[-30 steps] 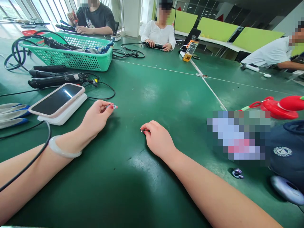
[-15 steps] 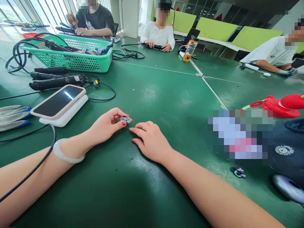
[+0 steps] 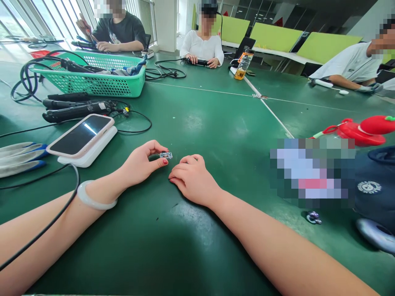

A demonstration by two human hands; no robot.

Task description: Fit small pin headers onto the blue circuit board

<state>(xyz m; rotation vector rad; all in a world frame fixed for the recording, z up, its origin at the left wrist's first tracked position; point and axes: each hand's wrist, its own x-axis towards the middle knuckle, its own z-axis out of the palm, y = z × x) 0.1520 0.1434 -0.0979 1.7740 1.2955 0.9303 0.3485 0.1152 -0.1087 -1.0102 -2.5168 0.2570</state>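
Note:
Between the thumb and fingers of my left hand (image 3: 142, 162) is a small rectangular piece (image 3: 166, 155) with a grey-white and dark pattern, too small to name. It is held just above the green table (image 3: 197, 255). My right hand (image 3: 194, 179) rests close by on the right, with its thumb and index finger pressed together low at the table top. Whatever those fingertips may hold is hidden. A pale bangle (image 3: 92, 197) circles my left wrist, and a black cable (image 3: 61, 211) crosses that forearm.
Left lie a phone (image 3: 82, 135) on a white box (image 3: 92, 156), gloves (image 3: 21, 158), black handled tools (image 3: 78, 109) and a green basket (image 3: 101, 84) of cables. Right are a dark bag (image 3: 375, 193), a red item (image 3: 364, 129) and a small shiny object (image 3: 313, 217). Several people sit beyond.
My right thumb and index finger, apart before, have closed together and dropped nearer the table. My left hand keeps its hold on the small piece. The view has shifted slightly.

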